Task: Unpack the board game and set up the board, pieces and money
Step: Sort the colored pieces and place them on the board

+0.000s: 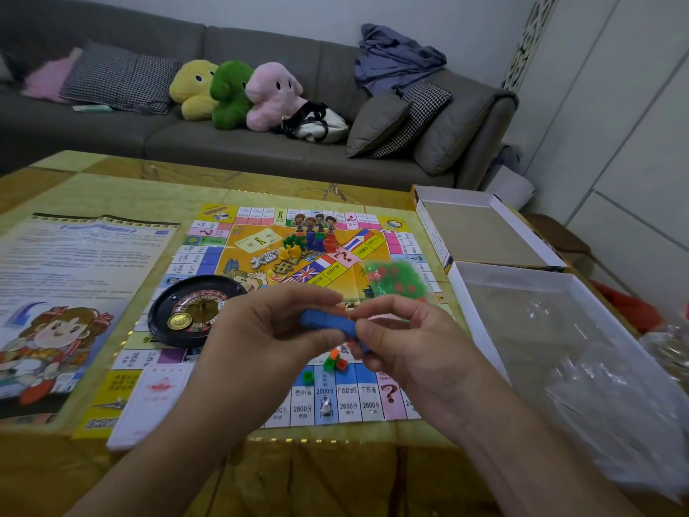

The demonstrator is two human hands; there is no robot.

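The paper game board (373, 401) lies flat on the table. Over its near half my left hand (268, 330) and my right hand (402, 341) both grip a rolled blue bundle (326, 322), which looks like a roll of play money; a thin orange band shows at its right end. Under my hands lie small green and orange plastic houses (333, 361). A black roulette wheel (194, 311) sits on the board's left side. Standing player figures (315, 225) and coloured tokens are at the far middle. A clear bag of green and red pieces (395, 278) rests at the right.
A rules sheet (74, 289) lies left of the board. A white card stack (149, 401) sits at the board's near left corner. The open box halves (481, 233) and crumpled clear plastic (596, 386) stand at the right. A grey sofa with plush toys is behind the table.
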